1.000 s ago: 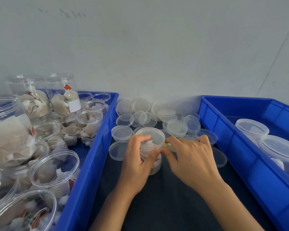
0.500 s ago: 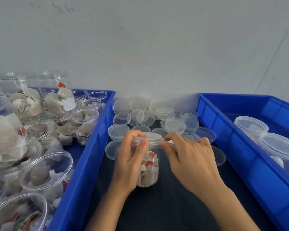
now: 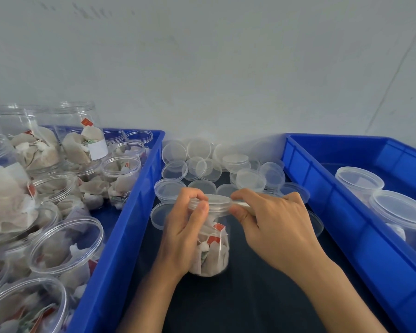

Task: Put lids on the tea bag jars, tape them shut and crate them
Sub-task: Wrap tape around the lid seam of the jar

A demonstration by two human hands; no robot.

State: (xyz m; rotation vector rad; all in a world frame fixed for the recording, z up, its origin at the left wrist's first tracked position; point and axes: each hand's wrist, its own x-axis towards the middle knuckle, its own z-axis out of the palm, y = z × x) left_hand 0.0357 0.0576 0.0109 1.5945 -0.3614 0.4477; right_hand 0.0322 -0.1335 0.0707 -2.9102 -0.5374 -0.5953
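At mid-worktop, between two crates: clear jar [image 3: 211, 251] of tea bags, upright on the dark worktop [image 3: 250, 304].
Lid: clear lid [image 3: 214, 203] seated on the jar mouth, level.
Left hand: left hand [image 3: 185, 234] curled round the jar's upper wall, thumb and forefinger up at the lid rim.
Right hand: right hand [image 3: 271, 227] thumb and forefinger pinching at the lid's right edge; pale strip, probably tape [image 3: 241, 204], at the fingertips, too blurred to confirm.
Far edge of worktop: loose lids [image 3: 202, 164] heaped against the wall, some stacked, some upturned.
Left edge: left blue crate [image 3: 120, 236] holding open jars [image 3: 65, 243] of tea bags, none lidded.
Right edge: right blue crate [image 3: 346, 227] holding lidded jars [image 3: 399, 212], two visible, side by side.
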